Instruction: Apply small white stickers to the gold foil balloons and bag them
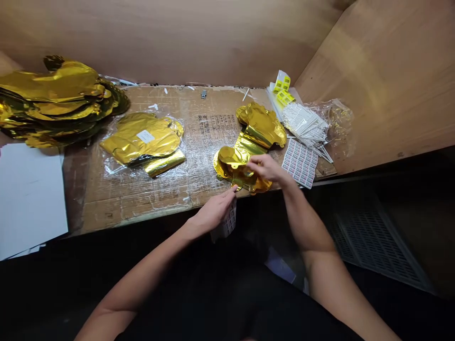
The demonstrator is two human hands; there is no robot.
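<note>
In the head view, a gold foil balloon [240,156], flat and folded over itself, lies at the table's front edge. My right hand [265,168] is closed in a pinch over its near part, on the foil as far as I can see. My left hand [215,210] is at the front edge, fingers together, fingertips touching the foil's near rim. Under that hand a sheet of small printed stickers [229,223] hangs past the edge, apparently held in it; the palm side is hidden. Right of the balloon lies another sticker sheet [300,162].
Cardboard [199,180] covers the tabletop. At left are a stack of gold foil balloons [60,102], a bagged gold balloon [145,137] and white sheets [31,199]. White sticks [305,123] and yellow labels [283,90] lie at right. Wooden panels [384,90] stand behind and right.
</note>
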